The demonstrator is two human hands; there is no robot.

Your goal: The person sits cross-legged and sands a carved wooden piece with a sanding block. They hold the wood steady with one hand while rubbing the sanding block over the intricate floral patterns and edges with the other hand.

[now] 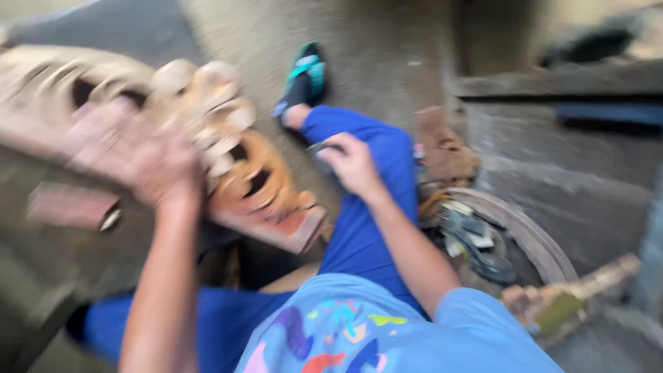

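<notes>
The picture is blurred by motion. My left hand (148, 162) lies flat on a large carved wooden panel (238, 173) with openwork scrolls, which leans across my lap at the left. My right hand (352, 162) rests on my blue-trousered knee (376, 138) and closes on a small dark object (319, 148) that I cannot make out. My foot in a teal and black sandal (304, 79) reaches out over the concrete floor.
A round shallow tray (535, 238) with several tools and scraps lies on the floor at my right. A brown lump of wood (445, 148) sits behind it. A pale carved wooden piece (573, 297) lies at the lower right. A concrete step (552, 83) runs along the right.
</notes>
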